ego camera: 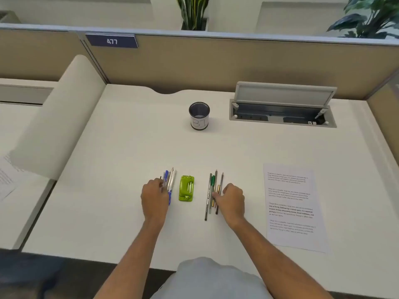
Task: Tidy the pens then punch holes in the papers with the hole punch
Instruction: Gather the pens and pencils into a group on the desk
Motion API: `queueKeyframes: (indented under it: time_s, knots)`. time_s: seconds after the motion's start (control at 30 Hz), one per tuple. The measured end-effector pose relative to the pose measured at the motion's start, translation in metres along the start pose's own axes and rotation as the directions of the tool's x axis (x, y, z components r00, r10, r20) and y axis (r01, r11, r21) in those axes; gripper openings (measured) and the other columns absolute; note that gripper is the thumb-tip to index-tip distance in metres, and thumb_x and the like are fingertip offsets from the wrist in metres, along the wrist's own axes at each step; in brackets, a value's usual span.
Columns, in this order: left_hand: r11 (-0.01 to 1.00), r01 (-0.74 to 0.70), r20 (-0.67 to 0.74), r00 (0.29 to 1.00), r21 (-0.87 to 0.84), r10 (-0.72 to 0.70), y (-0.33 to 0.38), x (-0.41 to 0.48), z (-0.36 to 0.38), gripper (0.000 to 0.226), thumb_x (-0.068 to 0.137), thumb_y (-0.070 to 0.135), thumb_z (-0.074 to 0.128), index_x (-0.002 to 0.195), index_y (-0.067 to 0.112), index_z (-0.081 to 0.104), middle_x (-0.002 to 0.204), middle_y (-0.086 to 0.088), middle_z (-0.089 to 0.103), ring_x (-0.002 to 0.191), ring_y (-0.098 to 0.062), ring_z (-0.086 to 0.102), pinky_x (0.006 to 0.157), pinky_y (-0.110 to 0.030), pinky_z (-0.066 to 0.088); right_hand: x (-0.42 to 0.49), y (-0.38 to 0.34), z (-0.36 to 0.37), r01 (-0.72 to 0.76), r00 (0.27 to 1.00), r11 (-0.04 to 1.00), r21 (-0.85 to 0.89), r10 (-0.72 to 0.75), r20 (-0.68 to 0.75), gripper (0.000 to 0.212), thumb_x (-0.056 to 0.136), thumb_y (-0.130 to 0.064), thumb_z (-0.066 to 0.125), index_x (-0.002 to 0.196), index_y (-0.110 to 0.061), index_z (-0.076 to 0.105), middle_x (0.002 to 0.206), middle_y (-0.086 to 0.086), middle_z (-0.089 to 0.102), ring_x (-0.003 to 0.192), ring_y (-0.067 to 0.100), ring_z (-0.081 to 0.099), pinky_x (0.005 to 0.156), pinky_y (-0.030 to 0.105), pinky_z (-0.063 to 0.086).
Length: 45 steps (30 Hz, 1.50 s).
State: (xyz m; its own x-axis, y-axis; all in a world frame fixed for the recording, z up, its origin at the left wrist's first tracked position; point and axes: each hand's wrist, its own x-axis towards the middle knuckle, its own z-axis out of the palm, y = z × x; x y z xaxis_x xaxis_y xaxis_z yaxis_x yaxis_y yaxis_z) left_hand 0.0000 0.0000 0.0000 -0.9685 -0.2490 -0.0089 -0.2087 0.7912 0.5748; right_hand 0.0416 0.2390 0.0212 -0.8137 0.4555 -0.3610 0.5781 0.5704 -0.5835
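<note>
Two pen bunches lie at desk centre, tips pointing to 12 o'clock. Left pen bunch (169, 182), blue/white/clear barrels, sits just beside the green hole punch (186, 188), at its 9. Right pen bunch (213, 194), dark and green barrels plus a gold one, lies at the punch's 3, a bit apart from it.

Left hand (154, 196) is curled over the lower half of the left bunch, fingers on the barrels. Looks like gathering; can't tell if it's a closed grip or just resting on top. Right hand (233, 198) has fingertips (216, 194) on the right bunch from its 3 side, fingers bent. Also contact w/o clear lift, grip not confirmed.

Mesh pen cup (199, 115), labelled, stands upright at 12 from the punch, well apart, looks empty. Printed paper (295, 207) lies flat at 3, near the desk's (121, 147) right edge. More sheets are partly visible at 9 on the next desk. Open cable tray (280, 113) is at 1–2.

Stage, my read: pens phase, nothing in cup yet, punching not started.

Risks: round barrels could roll or fan out if grabbed loosely, so some get left behind. Left hand is close to the punch and could nudge it. Dropping a full bunch into the light cup at an angle could tip it. Uneven pen ends could catch the rim.
</note>
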Motion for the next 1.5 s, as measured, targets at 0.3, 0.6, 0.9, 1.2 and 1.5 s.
queueKeyframes:
  time_s: [0.3, 0.6, 0.9, 1.2, 1.5]
  knots:
    - [0.994, 0.103, 0.082, 0.991, 0.023, -0.105, -0.012, 0.016, -0.011, 0.025, 0.09, 0.01, 0.077, 0.114, 0.006, 0.072, 0.109, -0.014, 0.066, 0.1, -0.037, 0.063, 0.078, -0.044, 0.052, 0.0, -0.013, 0.007, -0.075, 0.997, 0.996, -0.041, 0.074, -0.017, 0.032, 0.087, -0.034, 0.085, 0.087, -0.011, 0.062, 0.083, -0.001, 0.064, 0.072, 0.021, 0.064, 0.054, 0.03, 0.044]
    - [0.994, 0.043, 0.154, 0.986, 0.1, -0.058, -0.01, 0.022, -0.008, 0.014, 0.091, 0.014, 0.07, 0.103, 0.006, 0.069, 0.103, -0.011, 0.063, 0.087, -0.034, 0.063, 0.067, -0.045, 0.056, 0.003, -0.023, 0.015, -0.083, 0.997, 0.981, -0.178, 0.083, -0.007, 0.008, 0.084, -0.012, 0.065, 0.083, -0.006, 0.061, 0.084, 0.008, 0.067, 0.072, 0.033, 0.067, 0.056, 0.032, 0.045]
    - [0.991, -0.023, 0.194, 0.981, 0.132, -0.003, -0.015, 0.029, -0.009, 0.012, 0.09, 0.015, 0.073, 0.095, 0.006, 0.067, 0.093, -0.01, 0.064, 0.078, -0.031, 0.063, 0.063, -0.044, 0.057, -0.001, -0.033, 0.018, 0.01, 1.0, 0.936, -0.351, -0.012, -0.004, 0.006, 0.09, -0.007, 0.06, 0.084, -0.008, 0.057, 0.087, 0.01, 0.057, 0.074, 0.031, 0.051, 0.063, 0.034, 0.039]
    - [0.93, -0.176, 0.22, 0.97, 0.322, 0.108, -0.018, 0.032, -0.007, 0.02, 0.075, -0.003, 0.082, 0.074, 0.006, 0.064, 0.07, -0.011, 0.06, 0.056, -0.028, 0.057, 0.042, -0.033, 0.043, 0.005, -0.03, 0.015, -0.081, 0.997, 0.982, -0.168, 0.079, -0.018, 0.037, 0.079, -0.005, 0.067, 0.059, -0.015, 0.037, 0.069, 0.005, 0.049, 0.058, 0.028, 0.044, 0.046, 0.027, 0.024]
    - [0.936, -0.146, 0.281, 0.958, 0.321, 0.052, -0.005, 0.043, -0.013, 0.005, 0.088, -0.002, 0.066, 0.083, 0.0, 0.066, 0.084, -0.017, 0.068, 0.068, -0.031, 0.056, 0.057, -0.036, 0.039, 0.002, -0.016, 0.011, -0.114, 0.993, 0.993, -0.005, 0.115, 0.039, 0.041, 0.072, -0.006, 0.074, 0.055, -0.016, 0.037, 0.055, 0.004, 0.036, 0.051, 0.023, 0.032, 0.043, 0.038, 0.044]
